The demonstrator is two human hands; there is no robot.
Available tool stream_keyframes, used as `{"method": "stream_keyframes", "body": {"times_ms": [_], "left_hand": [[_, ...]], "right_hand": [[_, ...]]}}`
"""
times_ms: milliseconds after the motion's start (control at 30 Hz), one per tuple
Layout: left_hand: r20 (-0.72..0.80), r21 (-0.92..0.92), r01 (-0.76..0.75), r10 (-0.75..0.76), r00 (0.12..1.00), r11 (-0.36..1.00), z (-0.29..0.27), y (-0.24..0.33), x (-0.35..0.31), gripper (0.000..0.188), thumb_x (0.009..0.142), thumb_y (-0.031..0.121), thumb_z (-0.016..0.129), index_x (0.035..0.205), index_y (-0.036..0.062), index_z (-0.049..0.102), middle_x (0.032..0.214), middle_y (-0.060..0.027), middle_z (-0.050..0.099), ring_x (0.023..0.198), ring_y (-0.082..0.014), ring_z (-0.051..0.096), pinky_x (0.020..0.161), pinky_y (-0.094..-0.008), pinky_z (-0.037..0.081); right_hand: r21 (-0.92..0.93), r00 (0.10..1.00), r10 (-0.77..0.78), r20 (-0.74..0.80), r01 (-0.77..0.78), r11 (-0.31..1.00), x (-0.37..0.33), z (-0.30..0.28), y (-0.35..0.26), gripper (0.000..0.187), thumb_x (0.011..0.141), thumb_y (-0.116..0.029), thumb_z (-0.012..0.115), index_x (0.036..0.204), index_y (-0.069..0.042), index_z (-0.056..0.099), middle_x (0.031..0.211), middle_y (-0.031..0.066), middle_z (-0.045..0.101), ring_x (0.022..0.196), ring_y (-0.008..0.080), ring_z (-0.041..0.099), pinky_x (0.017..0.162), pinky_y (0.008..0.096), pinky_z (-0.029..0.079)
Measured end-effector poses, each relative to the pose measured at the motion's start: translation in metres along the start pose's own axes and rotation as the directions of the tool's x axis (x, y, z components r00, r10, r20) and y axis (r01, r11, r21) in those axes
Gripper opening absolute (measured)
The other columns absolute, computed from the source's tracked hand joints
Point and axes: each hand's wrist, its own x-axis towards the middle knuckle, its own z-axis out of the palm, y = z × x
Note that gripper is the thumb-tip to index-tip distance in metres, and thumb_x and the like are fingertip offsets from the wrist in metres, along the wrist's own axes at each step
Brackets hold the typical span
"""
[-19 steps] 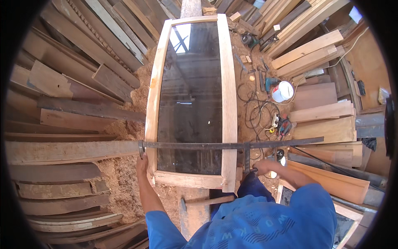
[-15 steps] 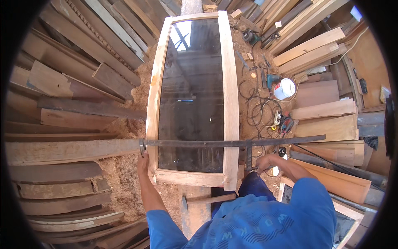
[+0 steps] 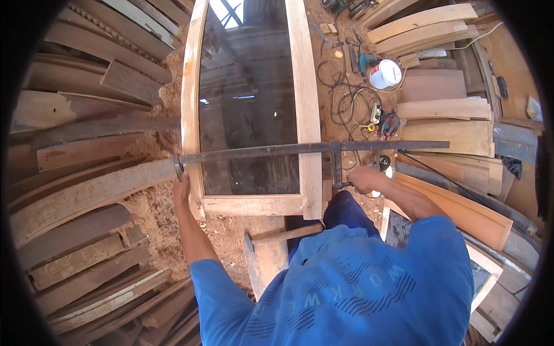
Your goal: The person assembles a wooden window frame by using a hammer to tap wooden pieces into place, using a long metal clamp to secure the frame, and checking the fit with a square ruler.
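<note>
A long dark metal bar clamp (image 3: pixel 259 151) lies across the lower part of a pale wooden frame (image 3: pixel 309 109) that holds a dark glass panel (image 3: pixel 248 124). At the frame's left edge, my left hand (image 3: pixel 182 189) is closed on the clamp's end jaw. On the right, my right hand (image 3: pixel 366 180) is wrapped round the screw end below the sliding jaw (image 3: pixel 337 164); its fingertips are partly hidden. Nearer my body a hammer (image 3: pixel 287 233) with a wooden handle rests on the wooden support (image 3: pixel 262 262) under the frame.
Stacked boards (image 3: pixel 75 199) line the left side. On the sawdust-covered ground to the right are a white bucket (image 3: pixel 385 75), a teal power tool (image 3: pixel 367 60) and tangled cables (image 3: pixel 352 104). More planks (image 3: pixel 444 109) and a second framed panel (image 3: pixel 485 265) lie at the right.
The view has shifted, so the frame and clamp appear higher and farther left. The bar slants slightly more, its right end higher. Both hands stay on the clamp.
</note>
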Motion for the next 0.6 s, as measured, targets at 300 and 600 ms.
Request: {"method": "stream_keyframes", "body": {"times_ms": [300,600], "left_hand": [[-0.005,0.210,0.017,-0.017,1.000,0.978,-0.007,-0.013,0.019,0.068,0.095,0.050,0.053,0.123,-0.0116,0.060,0.118,-0.0396,0.061,0.117,-0.0512,0.058,0.099,-0.0506,0.046],[0.027,0.250,0.014,-0.021,0.999,0.968,-0.012,0.017,0.004,0.069,0.096,0.050,0.053,0.115,-0.0156,0.061,0.115,-0.0408,0.061,0.117,-0.0516,0.058,0.099,-0.0514,0.046]], "right_hand": [[0.158,0.993,0.001,-0.121,0.018,0.987,0.002,-0.008,0.013,0.031,0.081,-0.025,0.071,0.104,-0.004,0.071,0.096,0.0217,0.071,0.097,0.0408,0.068,0.080,0.0503,0.052],[0.058,0.986,0.029,0.166,-0.039,0.998,0.022,-0.002,0.004,0.042,0.084,-0.034,0.070,0.116,-0.006,0.071,0.108,0.0219,0.071,0.104,0.0405,0.067,0.088,0.0481,0.054]]}}
